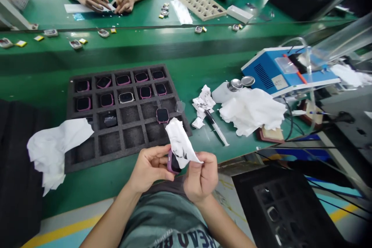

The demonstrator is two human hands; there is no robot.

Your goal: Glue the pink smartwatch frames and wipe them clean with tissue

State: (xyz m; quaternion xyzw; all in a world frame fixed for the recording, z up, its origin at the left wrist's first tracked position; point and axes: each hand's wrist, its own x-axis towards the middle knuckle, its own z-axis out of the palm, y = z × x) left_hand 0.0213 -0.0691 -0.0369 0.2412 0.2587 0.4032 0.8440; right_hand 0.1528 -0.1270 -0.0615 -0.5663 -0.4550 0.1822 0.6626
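Between the thumb and fingers of my left hand (152,166) is a smartwatch case (173,162) with a purple-pink frame and dark screen. My right hand (202,174) pinches a white wipe (181,143) with dark smudges, which hangs over part of the watch case and hides it. Just beyond my hands lies a dark foam tray (107,157), its far pockets holding several watch cases. One pink-framed watch case (162,115) sits tilted on the dividers near the tray's right side.
A crumpled white cloth (55,143) overlaps the tray's left edge. To the right are a syringe (216,128), smudged paper (204,102), a pile of wipes (252,110) and a blue machine (279,69). Watch parts line the raised shelf (162,40). Two people work opposite.
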